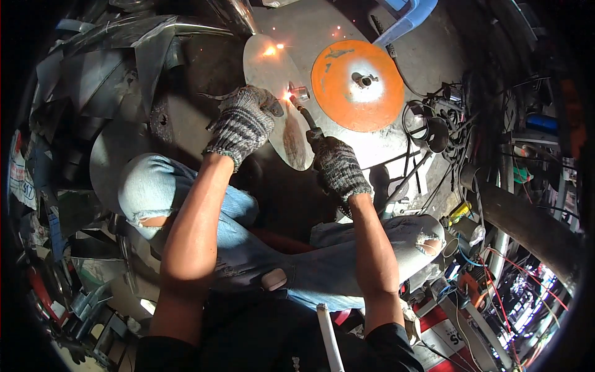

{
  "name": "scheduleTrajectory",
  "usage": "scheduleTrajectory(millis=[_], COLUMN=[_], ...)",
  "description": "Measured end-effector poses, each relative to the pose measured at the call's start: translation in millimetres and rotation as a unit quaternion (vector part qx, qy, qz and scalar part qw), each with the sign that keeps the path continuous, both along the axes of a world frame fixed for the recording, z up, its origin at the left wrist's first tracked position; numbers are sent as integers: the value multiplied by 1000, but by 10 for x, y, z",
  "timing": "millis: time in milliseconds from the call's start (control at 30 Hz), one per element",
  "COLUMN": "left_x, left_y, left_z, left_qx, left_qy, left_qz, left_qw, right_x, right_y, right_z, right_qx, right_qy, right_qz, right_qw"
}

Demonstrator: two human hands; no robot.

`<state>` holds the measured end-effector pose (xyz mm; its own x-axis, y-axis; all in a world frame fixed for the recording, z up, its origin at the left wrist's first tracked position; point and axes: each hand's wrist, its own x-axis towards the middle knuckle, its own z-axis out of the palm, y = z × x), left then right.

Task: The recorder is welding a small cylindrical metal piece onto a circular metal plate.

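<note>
My right hand [339, 162], in a grey and black knitted glove, is wrapped round a welding torch [304, 116]. Its tip points at a bright glowing spot beside a short shiny metal tube [300, 94]. That tube sits on an oval grey metal plate [273, 68], which has a brown scorched streak lower down. My left hand [243, 121], gloved alike, is closed close by on the plate's left side. A thin dark metal piece [214, 96] sticks out past this glove; what the fingers grip is mostly hidden. Sparks glow at the plate's far end.
An orange disc [331, 102] with a central hub lies just right of the plate. Bent sheet metal [102, 77] is piled at the left. Black cables [427, 133], a thick pipe [527, 217] and clutter fill the right. A blue plastic piece [409, 18] stands at the far edge.
</note>
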<state>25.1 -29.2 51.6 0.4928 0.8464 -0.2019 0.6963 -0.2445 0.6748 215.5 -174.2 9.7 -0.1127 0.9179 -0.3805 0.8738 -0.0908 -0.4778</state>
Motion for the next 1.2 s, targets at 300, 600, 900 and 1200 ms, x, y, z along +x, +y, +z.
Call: scheduleTrajectory(millis=[300,600,900,1200], left_x=[86,19,-21,2], left_y=[-38,-14,-6,3], left_z=[211,18,-5,109], left_qx=[84,41,34,30], left_qy=[70,40,33,22], left_qz=[-24,3,8,-11], left_qw=[994,998,999,999], right_x=[-5,15,20,5], right_y=[-16,-43,-28,-70], right_z=[-33,-57,-181,-71], right_qx=[26,44,-9,104], right_qy=[17,28,88,24], right_qz=[-7,-9,-75,12], right_qw=[999,999,993,994])
